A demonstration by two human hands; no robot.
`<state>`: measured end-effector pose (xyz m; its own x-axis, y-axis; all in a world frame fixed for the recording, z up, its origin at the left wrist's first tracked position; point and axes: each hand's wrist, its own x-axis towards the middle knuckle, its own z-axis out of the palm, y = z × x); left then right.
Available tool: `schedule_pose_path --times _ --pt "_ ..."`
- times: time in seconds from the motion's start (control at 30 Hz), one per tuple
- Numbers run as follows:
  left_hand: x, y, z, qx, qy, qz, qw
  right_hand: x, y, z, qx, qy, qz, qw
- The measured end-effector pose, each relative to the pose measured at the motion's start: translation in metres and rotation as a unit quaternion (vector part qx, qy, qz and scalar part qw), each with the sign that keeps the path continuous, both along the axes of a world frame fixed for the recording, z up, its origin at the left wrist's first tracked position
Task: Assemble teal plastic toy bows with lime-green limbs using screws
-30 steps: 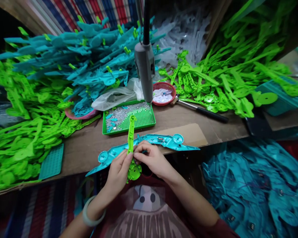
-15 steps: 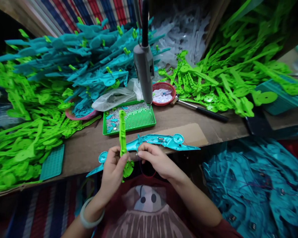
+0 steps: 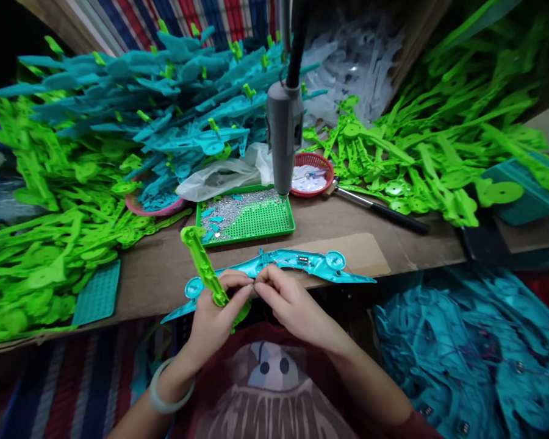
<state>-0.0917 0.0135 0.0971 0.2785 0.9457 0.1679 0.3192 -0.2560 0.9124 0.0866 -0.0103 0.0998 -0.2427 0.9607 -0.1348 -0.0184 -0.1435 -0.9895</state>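
Observation:
My left hand (image 3: 215, 323) is closed around a long lime-green plastic part (image 3: 204, 265), which tilts up to the left; its lower end is partly hidden behind the fingers. The fingers of my right hand (image 3: 286, 302) are pinched together and meet my left fingertips. A thin wire hung from this pinch a moment ago; now it is mostly hidden. Just beyond both hands, a curved teal plastic shell (image 3: 281, 259) with round ends and a small metallic insert lies across the table's front edge, partly covered by my left hand.
A green tray (image 3: 260, 228) of small screws and teal bits stands beyond, under a hanging grey power screwdriver (image 3: 283, 134). Right of it are a red basket (image 3: 332, 177) and a black-handled tool (image 3: 384, 210). Green parts (image 3: 41, 262) and teal shells (image 3: 457, 341) are heaped around.
The green part has swung from nearly upright to leaning left. My hands have come together at the fingertips, and the wire loop has dropped mostly out of sight. The view has shifted slightly.

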Motion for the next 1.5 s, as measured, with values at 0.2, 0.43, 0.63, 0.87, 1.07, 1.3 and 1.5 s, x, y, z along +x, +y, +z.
schedule_pose_path --times 0.2,0.43,0.63,0.87,1.07,1.3,1.5 --pt "-0.003 0.003 0.001 0.007 0.024 -0.003 1.0 -0.005 0.0 0.001 0.024 -0.023 -0.001 0.999" --pt "-0.013 0.01 0.008 0.054 0.012 -0.083 0.995 -0.001 0.004 0.005 0.178 -0.082 0.031 0.98" --pt "-0.018 0.015 -0.005 0.159 -0.04 -0.07 0.984 -0.006 0.005 0.007 0.118 -0.024 0.039 0.992" --pt "-0.018 0.014 -0.006 0.276 0.02 -0.068 0.959 -0.004 0.004 0.016 0.159 -0.07 0.076 0.982" --pt "-0.016 0.005 -0.001 0.28 0.04 -0.024 0.959 -0.007 0.008 0.007 0.404 -0.203 0.035 0.891" --pt "-0.015 0.006 0.0 0.146 -0.023 -0.055 0.987 0.0 0.018 -0.005 0.497 -0.267 0.048 0.824" --pt "-0.009 0.003 -0.001 -0.171 -0.109 0.015 0.979 0.004 0.018 -0.005 0.169 -0.046 0.04 0.984"
